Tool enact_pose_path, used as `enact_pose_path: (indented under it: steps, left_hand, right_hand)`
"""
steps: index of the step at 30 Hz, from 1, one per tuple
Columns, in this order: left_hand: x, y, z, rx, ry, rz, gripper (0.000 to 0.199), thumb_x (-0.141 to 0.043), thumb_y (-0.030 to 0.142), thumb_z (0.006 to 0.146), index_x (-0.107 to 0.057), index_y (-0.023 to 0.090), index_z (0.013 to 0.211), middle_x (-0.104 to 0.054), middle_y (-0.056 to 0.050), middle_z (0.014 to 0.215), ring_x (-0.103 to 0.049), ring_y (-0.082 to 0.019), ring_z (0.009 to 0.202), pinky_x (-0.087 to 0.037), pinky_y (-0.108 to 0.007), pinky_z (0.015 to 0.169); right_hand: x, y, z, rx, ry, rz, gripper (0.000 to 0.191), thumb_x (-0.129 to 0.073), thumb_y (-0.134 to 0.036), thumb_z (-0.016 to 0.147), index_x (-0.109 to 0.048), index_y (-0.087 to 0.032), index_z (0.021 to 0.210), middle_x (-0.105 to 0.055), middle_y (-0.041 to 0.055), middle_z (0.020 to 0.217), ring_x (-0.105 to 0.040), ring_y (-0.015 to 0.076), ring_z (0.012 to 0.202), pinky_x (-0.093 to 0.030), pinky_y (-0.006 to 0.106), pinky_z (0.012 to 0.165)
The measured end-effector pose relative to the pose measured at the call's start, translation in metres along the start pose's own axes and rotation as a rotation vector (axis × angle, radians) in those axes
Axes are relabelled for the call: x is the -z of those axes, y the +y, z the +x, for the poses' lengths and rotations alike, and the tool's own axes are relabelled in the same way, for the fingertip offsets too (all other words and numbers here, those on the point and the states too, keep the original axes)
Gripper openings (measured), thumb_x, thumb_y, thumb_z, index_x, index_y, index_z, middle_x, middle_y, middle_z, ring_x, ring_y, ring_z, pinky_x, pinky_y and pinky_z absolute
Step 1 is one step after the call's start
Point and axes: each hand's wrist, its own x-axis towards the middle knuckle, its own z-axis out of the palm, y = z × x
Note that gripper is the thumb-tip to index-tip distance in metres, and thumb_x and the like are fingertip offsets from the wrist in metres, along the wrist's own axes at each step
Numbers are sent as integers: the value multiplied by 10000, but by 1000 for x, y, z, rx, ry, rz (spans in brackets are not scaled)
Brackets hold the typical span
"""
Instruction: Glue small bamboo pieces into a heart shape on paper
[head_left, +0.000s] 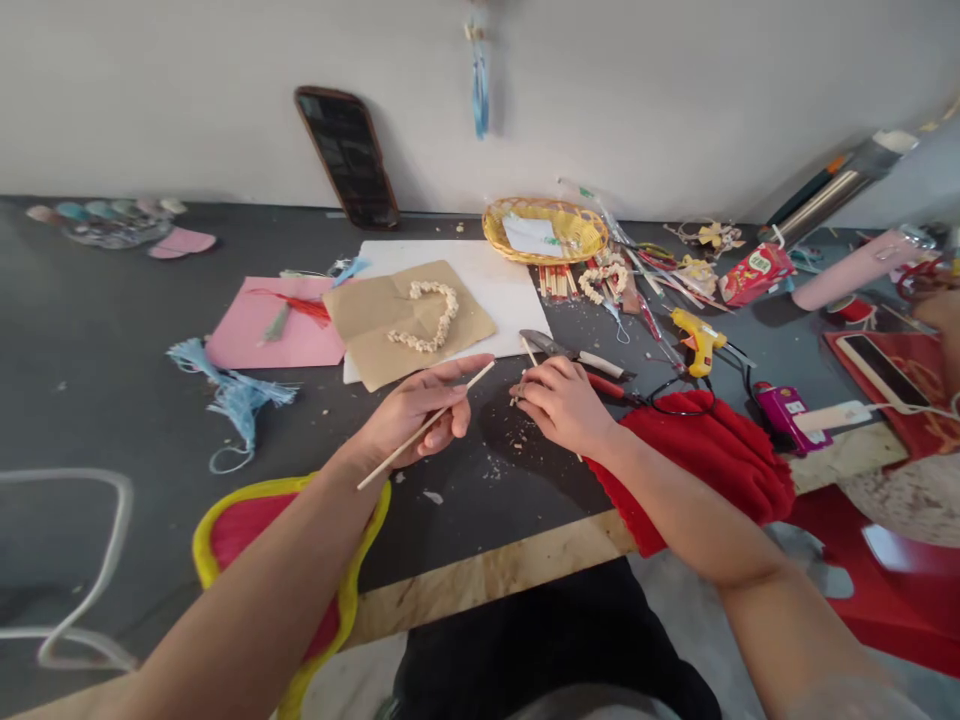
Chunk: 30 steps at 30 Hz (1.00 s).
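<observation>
My left hand (431, 405) is closed on a thin wooden stick (390, 468), which slants across the palm under the thumb. To the right, my right hand (566, 403) rests low over the dark table with its fingers bent and pressed together. A second thin stick (529, 350) shows above those fingers, and its other end appears below the palm; the middle is hidden. Small pale crumbs lie by the fingertips. Pliers (604, 364) lie just behind my right hand. A curved row of small beige pieces (448, 318) sits on brown paper (360, 318) beyond my left hand.
A yellow wicker basket (544, 207), a yellow glue gun (701, 342) and a red cloth (701, 460) lie to the right. Blue tassels (234, 390) and pink paper (281, 340) are at left. A phone (351, 158) leans on the wall. Someone's arm (943, 325) shows far right.
</observation>
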Motion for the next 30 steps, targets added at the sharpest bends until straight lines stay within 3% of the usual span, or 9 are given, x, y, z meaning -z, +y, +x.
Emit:
enact_pose_path:
  steps: [4,13,20,30]
  left_hand:
    - [-3,2,-1,35,5,29,717,-550,177,823,-293,24,1475,-614,-8,466,-356,-77,231,-256,-141,244]
    - [-6,2,1,54,25,81,709,-555,194,826,-300,47,1471,-613,1,479,-354,-69,234,-245,-136,249]
    - [-4,-3,-1,110,-81,88,677,-581,216,836,-348,73,1456,-642,-22,529,-440,-84,278,-279,-142,273]
    - [-10,-8,-1,137,-158,41,638,-603,239,868,-381,98,1450,-653,-23,567,-481,-81,315,-309,-138,290]
  right_hand:
    - [-3,-3,1,-17,-9,-11,246,-492,-330,970,-695,-229,1064,-659,74,1106,-462,246,1073,-360,429,911]
    - [-7,-3,6,23,21,13,156,-560,-303,938,-689,-216,929,-672,75,1080,-479,250,1077,-371,427,890]
    - [-6,2,4,22,317,445,69,-547,-179,932,-589,-197,880,-662,37,849,-603,157,836,-499,311,802]
    - [3,-2,-1,69,439,586,42,-649,-170,870,-620,-200,865,-634,39,834,-620,156,818,-531,326,770]
